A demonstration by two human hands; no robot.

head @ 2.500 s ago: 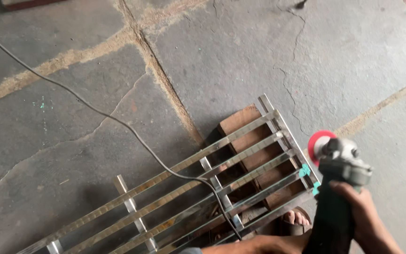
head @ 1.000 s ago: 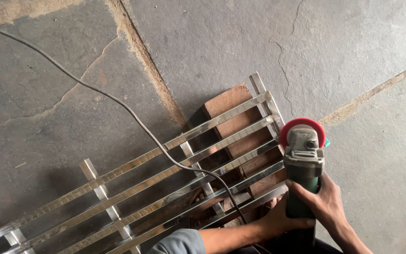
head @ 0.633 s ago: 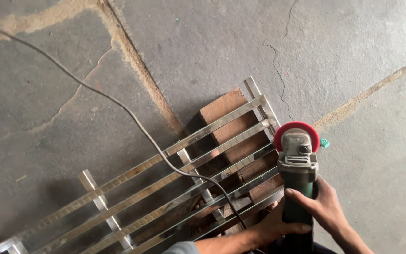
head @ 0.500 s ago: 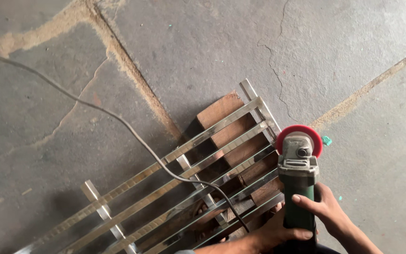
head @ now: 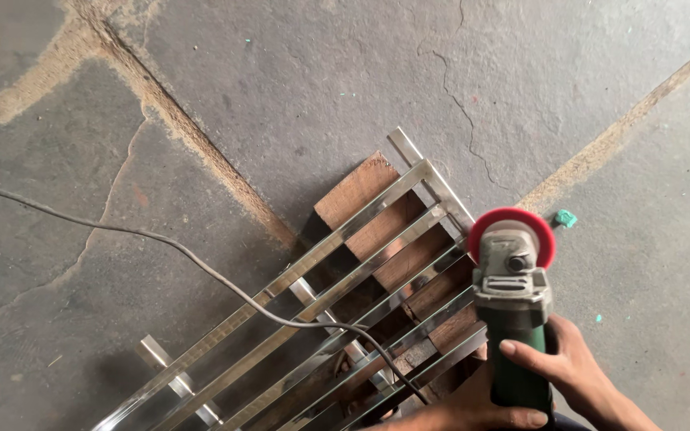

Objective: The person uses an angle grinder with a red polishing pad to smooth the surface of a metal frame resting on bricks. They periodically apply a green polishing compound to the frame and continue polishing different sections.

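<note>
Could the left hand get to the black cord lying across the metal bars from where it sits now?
Probably yes. The left hand grips the base of the green grinder, and the black cord ends close beside it over the metal bars. Nothing covers the cord, but the hand would have to let go of the grinder first.

The floor (head: pixel 297 72) is grey stone slabs, parted by sandy joints (head: pixel 193 140) that run slantwise; a second joint (head: pixel 624 140) crosses the upper right corner. A thin crack (head: pixel 457 88) wanders down the middle slab, and another crack (head: pixel 117 183) marks the left slab. A small green scrap (head: pixel 564 218) lies on the floor at right, with tiny green flecks (head: pixel 598 318) scattered near it.
</note>
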